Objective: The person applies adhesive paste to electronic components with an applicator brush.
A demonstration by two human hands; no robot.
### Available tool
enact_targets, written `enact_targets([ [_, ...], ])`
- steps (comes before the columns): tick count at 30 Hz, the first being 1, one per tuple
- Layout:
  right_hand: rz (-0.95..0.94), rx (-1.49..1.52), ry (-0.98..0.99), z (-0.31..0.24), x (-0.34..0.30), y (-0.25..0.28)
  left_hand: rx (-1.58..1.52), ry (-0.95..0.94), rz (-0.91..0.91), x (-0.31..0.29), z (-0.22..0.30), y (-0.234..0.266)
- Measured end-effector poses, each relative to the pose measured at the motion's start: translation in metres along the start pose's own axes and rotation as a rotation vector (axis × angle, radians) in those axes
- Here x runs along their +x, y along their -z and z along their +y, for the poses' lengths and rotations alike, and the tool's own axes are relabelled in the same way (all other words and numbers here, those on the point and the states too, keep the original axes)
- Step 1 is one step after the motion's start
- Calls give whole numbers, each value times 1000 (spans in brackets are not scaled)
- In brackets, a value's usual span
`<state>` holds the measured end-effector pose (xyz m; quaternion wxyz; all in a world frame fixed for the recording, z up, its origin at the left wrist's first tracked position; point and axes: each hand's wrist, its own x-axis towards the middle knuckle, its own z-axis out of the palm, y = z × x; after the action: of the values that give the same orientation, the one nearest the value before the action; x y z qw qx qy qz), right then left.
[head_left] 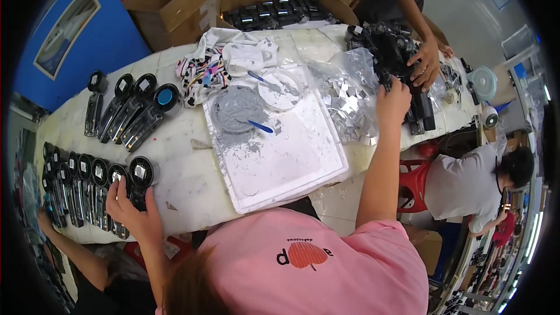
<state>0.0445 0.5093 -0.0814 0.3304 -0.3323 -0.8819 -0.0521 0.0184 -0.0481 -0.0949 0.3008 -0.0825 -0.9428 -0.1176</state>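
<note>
My left hand (pixel 135 213) is at the near left of the table, its thumb and fingers closed around the narrow body of a black device with a round ring head (pixel 142 172). The index finger reaches a small white piece (pixel 116 178) on the round head of the neighbouring device. My right arm stretches to the far right, where my right hand (pixel 394 102) has its fingers curled against a heap of black devices (pixel 396 46). What those fingers grip, if anything, is hidden. More of the same devices (pixel 84 166) stand in a row beside my left hand.
A white board (pixel 286 169) carries a tub of grey paste (pixel 238 109), a round lid (pixel 280 90) and blue-handled spatulas. Beside it lies a plastic bag of small silvery squares (pixel 350 102). Cloths (pixel 224 58) lie behind. A co-worker's hand (pixel 426 64) touches the heap; another person's arm (pixel 76 248) reaches in at left.
</note>
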Motion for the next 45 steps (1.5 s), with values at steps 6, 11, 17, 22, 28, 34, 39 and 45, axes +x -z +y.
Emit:
enact_targets([
  [6, -274, -150, -129, 30, -8, -11, -198, -79, 94, 0, 11, -3],
  [11, -245, 107, -146, -6, -15, 28, -366, -168, 58, 1, 30, 0],
  [17, -320, 925, -22, -106, -68, 85, -866, -177, -206, 17, 73, 4],
  [22, -507, 1077, 605, -182, -113, 113, -1635, 91, -129, 21, 135, -5],
  [28, -548, 1150, 644, -178, -98, 107, -1398, 361, -204, 28, 108, 8],
  [34, -323, 446, 358, -93, -34, 32, -1046, 42, -437, 47, 65, 25],
  [39, -583, 252, 382, -61, -41, 4, -790, -246, -496, 65, 71, 47],
  [45, -632, 250, 315, -70, -34, 10, -482, -370, -724, 67, 73, 45],
])
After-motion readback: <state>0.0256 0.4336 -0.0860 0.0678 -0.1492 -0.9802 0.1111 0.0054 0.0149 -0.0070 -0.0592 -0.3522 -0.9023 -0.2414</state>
